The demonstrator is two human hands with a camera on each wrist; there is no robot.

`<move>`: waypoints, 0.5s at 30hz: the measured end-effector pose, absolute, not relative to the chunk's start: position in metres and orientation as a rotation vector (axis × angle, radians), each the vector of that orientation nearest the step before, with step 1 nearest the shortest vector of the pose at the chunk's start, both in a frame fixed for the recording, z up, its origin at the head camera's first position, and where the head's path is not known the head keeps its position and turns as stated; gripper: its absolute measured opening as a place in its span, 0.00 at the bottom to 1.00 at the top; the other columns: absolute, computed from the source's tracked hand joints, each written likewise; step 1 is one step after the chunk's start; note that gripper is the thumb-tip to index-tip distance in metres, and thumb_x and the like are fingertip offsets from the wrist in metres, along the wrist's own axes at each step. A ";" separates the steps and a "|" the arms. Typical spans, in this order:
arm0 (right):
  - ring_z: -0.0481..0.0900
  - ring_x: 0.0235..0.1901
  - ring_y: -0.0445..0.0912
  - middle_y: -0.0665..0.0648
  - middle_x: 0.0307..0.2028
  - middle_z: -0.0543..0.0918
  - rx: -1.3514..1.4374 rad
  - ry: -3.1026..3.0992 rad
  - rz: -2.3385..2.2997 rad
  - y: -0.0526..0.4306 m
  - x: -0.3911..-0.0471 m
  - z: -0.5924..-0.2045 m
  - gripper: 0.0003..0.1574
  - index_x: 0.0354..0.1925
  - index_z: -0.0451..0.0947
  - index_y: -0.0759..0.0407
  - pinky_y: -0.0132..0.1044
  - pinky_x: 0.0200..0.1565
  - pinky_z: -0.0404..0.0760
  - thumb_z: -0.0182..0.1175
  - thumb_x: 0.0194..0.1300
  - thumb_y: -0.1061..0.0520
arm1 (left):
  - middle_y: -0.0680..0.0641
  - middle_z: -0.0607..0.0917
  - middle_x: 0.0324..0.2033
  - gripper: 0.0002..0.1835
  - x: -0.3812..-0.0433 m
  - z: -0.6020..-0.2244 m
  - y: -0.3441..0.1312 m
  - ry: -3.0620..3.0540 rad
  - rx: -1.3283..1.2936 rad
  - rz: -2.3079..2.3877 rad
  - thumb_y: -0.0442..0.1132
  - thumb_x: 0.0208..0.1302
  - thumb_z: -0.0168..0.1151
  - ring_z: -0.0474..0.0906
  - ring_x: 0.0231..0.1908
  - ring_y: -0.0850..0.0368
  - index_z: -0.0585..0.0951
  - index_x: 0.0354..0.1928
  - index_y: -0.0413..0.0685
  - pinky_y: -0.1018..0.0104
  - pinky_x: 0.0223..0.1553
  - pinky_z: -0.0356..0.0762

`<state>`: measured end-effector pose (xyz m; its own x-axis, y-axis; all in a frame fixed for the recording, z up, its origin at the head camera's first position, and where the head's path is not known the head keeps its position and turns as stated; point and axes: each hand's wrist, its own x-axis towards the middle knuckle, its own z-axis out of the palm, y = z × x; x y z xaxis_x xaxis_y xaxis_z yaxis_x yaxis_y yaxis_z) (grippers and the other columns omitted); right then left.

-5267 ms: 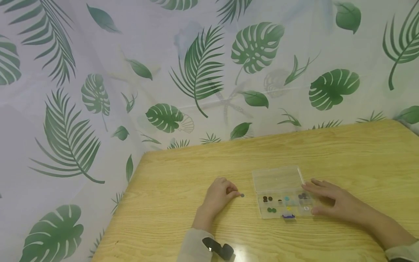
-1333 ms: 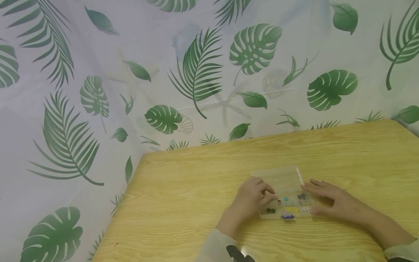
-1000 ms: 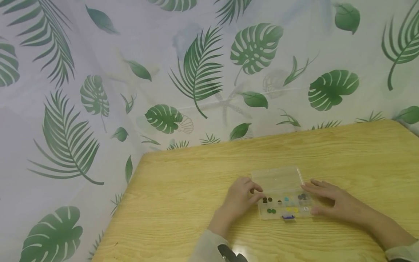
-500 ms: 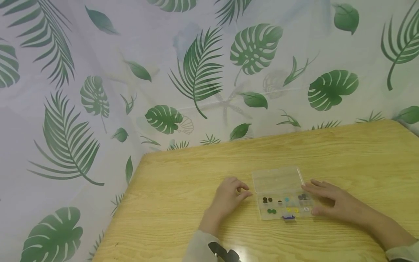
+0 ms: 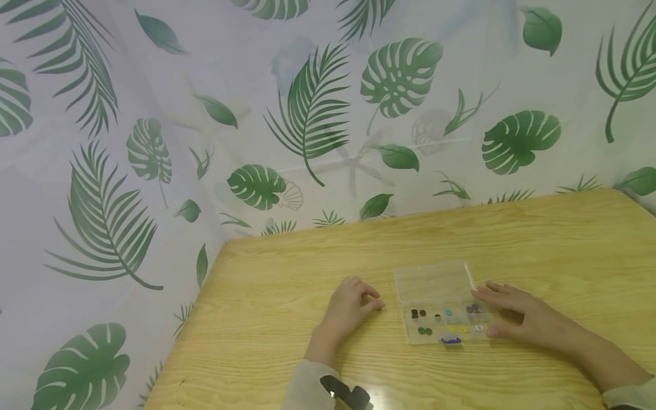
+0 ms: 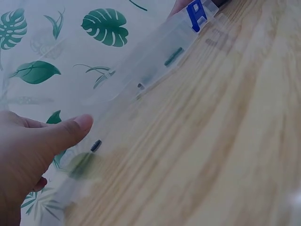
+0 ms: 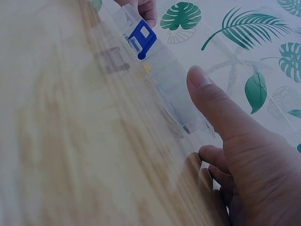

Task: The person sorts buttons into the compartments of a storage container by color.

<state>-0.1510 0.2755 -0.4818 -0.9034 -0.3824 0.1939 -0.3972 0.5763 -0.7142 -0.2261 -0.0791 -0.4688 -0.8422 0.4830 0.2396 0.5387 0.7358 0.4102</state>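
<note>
A clear compartment box (image 5: 430, 339) stands with its lid (image 5: 435, 282) raised. Small dark brown discs (image 5: 422, 313), green discs (image 5: 428, 331), yellow pieces (image 5: 463, 329), a light blue piece (image 5: 449, 312) and a white ring (image 5: 479, 327) sit in separate compartments. My left hand (image 5: 344, 310) is over the table left of the box, its fingers loosely bent and holding nothing. Just off its thumb tip, the left wrist view shows a small dark disc (image 6: 96, 145) on the table; the head view hides it. My right hand (image 5: 533, 316) rests against the box's right side, thumb extended.
The box's blue latch (image 5: 451, 340) points toward me at its front edge. A wood-grain table (image 5: 287, 273) lies under everything. Behind it hangs a pale leaf-printed cloth (image 5: 328, 114). Straps with dark devices (image 5: 344, 392) are on my wrists.
My left hand was over the box's left compartments and has drawn back left onto the table. One more yellow piece shows than 5.3 s ago. My right hand and the box stay put.
</note>
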 end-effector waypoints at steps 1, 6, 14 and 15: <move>0.50 0.62 0.80 0.74 0.66 0.60 0.684 -2.774 1.269 0.275 -0.151 -0.482 0.40 0.66 0.66 0.47 0.77 0.50 0.51 0.67 0.57 0.52 | 0.60 0.73 0.27 0.11 -0.226 -0.469 -0.080 -2.822 -0.832 -0.723 0.52 0.59 0.65 0.66 0.33 0.66 0.84 0.37 0.54 0.76 0.35 0.68; 0.49 0.61 0.80 0.74 0.66 0.60 0.682 -2.770 1.285 0.276 -0.151 -0.481 0.40 0.66 0.66 0.47 0.78 0.50 0.50 0.67 0.57 0.52 | 0.61 0.72 0.25 0.13 -0.228 -0.473 -0.081 -2.855 -0.827 -0.747 0.54 0.57 0.66 0.65 0.32 0.66 0.84 0.36 0.54 0.75 0.34 0.66; 0.49 0.62 0.80 0.73 0.66 0.60 0.689 -2.775 1.294 0.276 -0.151 -0.482 0.40 0.66 0.66 0.47 0.77 0.50 0.51 0.67 0.57 0.53 | 0.61 0.71 0.25 0.11 -0.228 -0.477 -0.081 -2.921 -0.803 -0.771 0.55 0.57 0.65 0.63 0.30 0.66 0.84 0.33 0.57 0.76 0.31 0.64; 0.50 0.62 0.80 0.73 0.66 0.60 0.691 -2.776 1.292 0.276 -0.151 -0.483 0.40 0.66 0.66 0.47 0.77 0.49 0.51 0.67 0.57 0.53 | 0.61 0.71 0.25 0.11 -0.228 -0.477 -0.081 -2.926 -0.799 -0.769 0.54 0.57 0.65 0.63 0.30 0.66 0.84 0.33 0.57 0.76 0.31 0.64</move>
